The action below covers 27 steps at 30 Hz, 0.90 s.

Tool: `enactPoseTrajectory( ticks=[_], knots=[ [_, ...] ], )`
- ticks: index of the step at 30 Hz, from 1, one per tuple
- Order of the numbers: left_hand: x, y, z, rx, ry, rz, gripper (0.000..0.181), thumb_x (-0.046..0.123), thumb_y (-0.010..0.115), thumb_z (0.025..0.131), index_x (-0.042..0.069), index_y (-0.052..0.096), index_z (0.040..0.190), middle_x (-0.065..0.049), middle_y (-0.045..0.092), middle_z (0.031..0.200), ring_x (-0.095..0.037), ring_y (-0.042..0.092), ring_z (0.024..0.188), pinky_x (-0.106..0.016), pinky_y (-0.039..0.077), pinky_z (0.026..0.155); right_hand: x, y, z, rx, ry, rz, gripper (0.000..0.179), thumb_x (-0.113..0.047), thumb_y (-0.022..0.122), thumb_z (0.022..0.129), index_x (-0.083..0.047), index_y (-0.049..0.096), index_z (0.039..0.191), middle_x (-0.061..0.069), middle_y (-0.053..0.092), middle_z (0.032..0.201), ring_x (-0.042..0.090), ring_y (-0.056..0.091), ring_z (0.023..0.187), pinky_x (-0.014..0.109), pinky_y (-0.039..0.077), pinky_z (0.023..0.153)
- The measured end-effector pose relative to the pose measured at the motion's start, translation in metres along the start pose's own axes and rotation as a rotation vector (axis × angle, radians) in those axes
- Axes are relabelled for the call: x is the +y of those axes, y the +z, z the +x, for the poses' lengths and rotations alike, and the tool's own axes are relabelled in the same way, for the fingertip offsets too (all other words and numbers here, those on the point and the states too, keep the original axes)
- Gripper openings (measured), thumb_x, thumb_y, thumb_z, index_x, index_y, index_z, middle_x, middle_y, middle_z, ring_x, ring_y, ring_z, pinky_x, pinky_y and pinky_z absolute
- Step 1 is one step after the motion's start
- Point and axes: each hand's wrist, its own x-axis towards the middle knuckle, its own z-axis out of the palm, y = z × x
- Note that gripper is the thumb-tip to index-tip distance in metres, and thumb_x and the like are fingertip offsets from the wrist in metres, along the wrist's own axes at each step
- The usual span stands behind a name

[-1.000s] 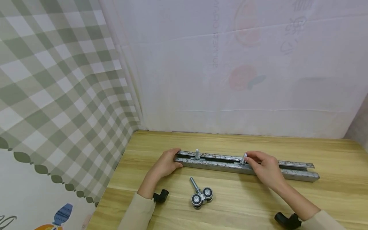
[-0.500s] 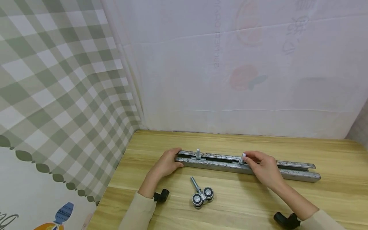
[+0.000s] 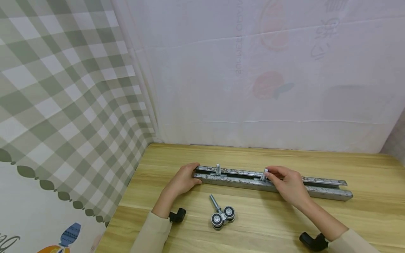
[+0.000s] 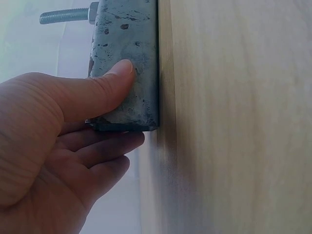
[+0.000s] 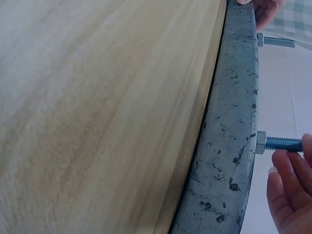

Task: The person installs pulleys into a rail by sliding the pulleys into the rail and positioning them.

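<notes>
Metal rail [image 3: 237, 182] near the counter's [image 3: 262, 225] back edge, lying slot upward.
Left hand [image 3: 183, 181], partly closed, grips the rail's left end, thumb on its near side; right hand [image 3: 289, 186] pinches the right bolt [image 3: 264, 174] between thumb and fingers; left bolt [image 3: 218, 169] stands upright in the same slot; a wheeled roller [image 3: 223, 218] lies in front of the rail, apart from it.
</notes>
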Motion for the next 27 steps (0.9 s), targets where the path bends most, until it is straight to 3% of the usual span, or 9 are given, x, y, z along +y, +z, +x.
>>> enactPoseTrajectory(
  ticks=[9,13,19,22,25,27],
  knots=[
    [0.0,0.0,0.0,-0.001,0.004,0.002,0.063,0.008,0.083,0.09,-0.006,0.056,0.145,-0.023,0.058,0.146,-0.038,0.054,0.137,-0.05,0.044,0.116,-0.001,-0.001,0.002,-0.028,0.031,-0.007,0.022,-0.004,0.075,0.096,0.001,0.076,0.117,0.008,0.078,0.099,0.015,0.071,0.083,0.024,0.058,0.063],
    [0.0,0.0,0.001,0.0,0.006,0.002,0.063,0.008,0.083,0.09,-0.006,0.056,0.145,-0.022,0.059,0.145,-0.038,0.055,0.136,-0.05,0.044,0.116,-0.004,-0.002,0.004,-0.002,-0.012,-0.04,0.024,-0.006,0.078,0.095,-0.002,0.076,0.118,0.008,0.077,0.105,0.018,0.069,0.086,0.027,0.058,0.066],
    [0.001,-0.001,0.001,-0.004,0.0,0.002,0.063,0.008,0.083,0.091,-0.005,0.055,0.146,-0.023,0.058,0.146,-0.038,0.054,0.137,-0.05,0.045,0.115,-0.019,0.002,0.011,0.121,-0.242,-0.119,0.034,0.0,0.086,0.082,-0.004,0.077,0.115,0.008,0.076,0.11,0.026,0.069,0.095,0.046,0.057,0.07],
    [0.001,-0.001,0.001,-0.006,0.004,0.003,0.063,0.008,0.083,0.091,-0.006,0.055,0.146,-0.023,0.058,0.146,-0.038,0.054,0.137,-0.05,0.045,0.115,-0.029,0.009,0.015,0.121,-0.361,-0.12,0.037,-0.001,0.088,0.077,-0.003,0.077,0.112,0.009,0.076,0.109,0.029,0.07,0.098,0.05,0.056,0.077],
    [0.001,-0.001,0.0,-0.004,0.011,0.006,0.063,0.007,0.083,0.09,-0.006,0.055,0.145,-0.023,0.058,0.145,-0.038,0.055,0.136,-0.05,0.045,0.115,-0.039,0.018,0.017,0.084,-0.47,-0.109,0.029,-0.02,0.083,0.09,-0.004,0.077,0.113,0.01,0.076,0.111,0.031,0.071,0.1,0.053,0.054,0.082],
    [0.001,-0.001,0.0,-0.005,0.016,0.007,0.063,0.007,0.083,0.09,-0.007,0.055,0.145,-0.024,0.058,0.145,-0.039,0.055,0.136,-0.05,0.045,0.115,-0.045,0.024,0.017,0.049,-0.527,-0.106,0.033,-0.034,0.074,0.099,-0.005,0.076,0.114,0.008,0.075,0.112,0.029,0.07,0.1,0.053,0.053,0.083]
  ],
)
